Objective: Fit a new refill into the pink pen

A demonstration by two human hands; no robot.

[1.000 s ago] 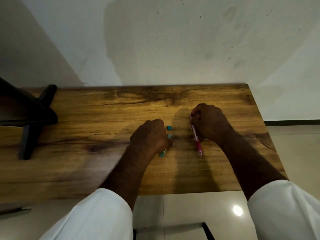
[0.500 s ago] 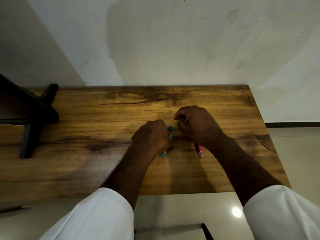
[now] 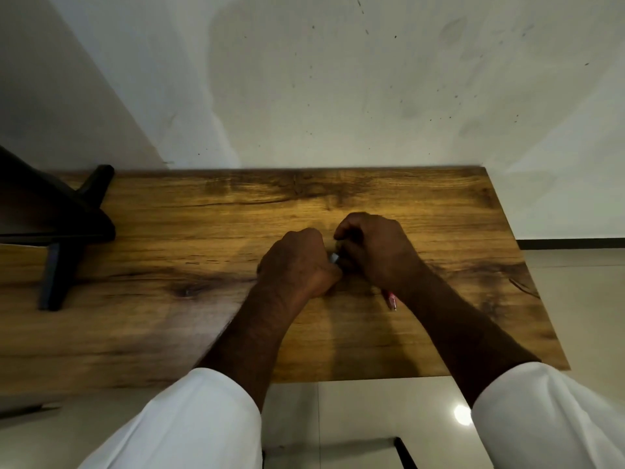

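Both hands are bunched up together over the brown wood-grain table (image 3: 169,299), knuckles almost touching. The right hand (image 3: 375,252) is curled into a tight fist around the slim pink plastic pen (image 3: 391,301). Only the pen's near end shows, poking out from under the heel of that hand toward the person and lying low against the tabletop. The rest of it is buried in the grip.

The left hand (image 3: 297,262) sits just left of the right one, fingers curled in tight too. A small pale tip (image 3: 334,258) peeks out right in the gap between the two hands, but honestly I can't tell what it is or which hand has it, so whether the left hand holds anything is unclear.

White sleeves (image 3: 189,424) cover both forearms near the elbows. Well off to the left of the left hand there's a black angled stand (image 3: 67,225) on the table.
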